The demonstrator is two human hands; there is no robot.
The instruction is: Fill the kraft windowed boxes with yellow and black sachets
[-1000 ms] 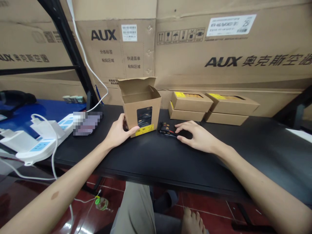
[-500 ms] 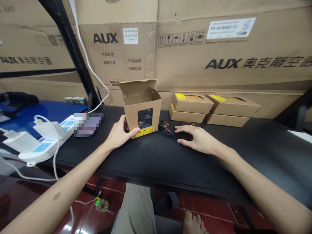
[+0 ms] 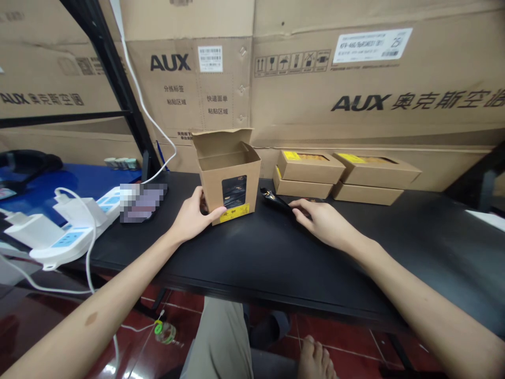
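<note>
An upright brown cardboard box (image 3: 211, 184) with a raised lid flap stands on the black table. Black packets (image 3: 234, 193) show through its front window, above a yellow label. My left hand (image 3: 193, 216) grips the box's lower left corner, thumb across the front. To the right of the box, my right hand (image 3: 319, 218) pinches the end of a black sachet (image 3: 276, 201) with gold print, its far end tilted toward the box. Another dark packet (image 3: 315, 200) lies partly hidden behind my right hand.
Two stacks of brown windowed boxes (image 3: 310, 171) stand at the back right. On the left are a white power strip (image 3: 71, 239) with plugs, a blurred-out phone (image 3: 142, 202) and white cables. Large cartons (image 3: 292, 121) wall off the back. A bottle (image 3: 164, 332) lies on the floor.
My right hand has closed on the black sachet and its near end has come up off the table. My left hand and the box have stayed in place.
</note>
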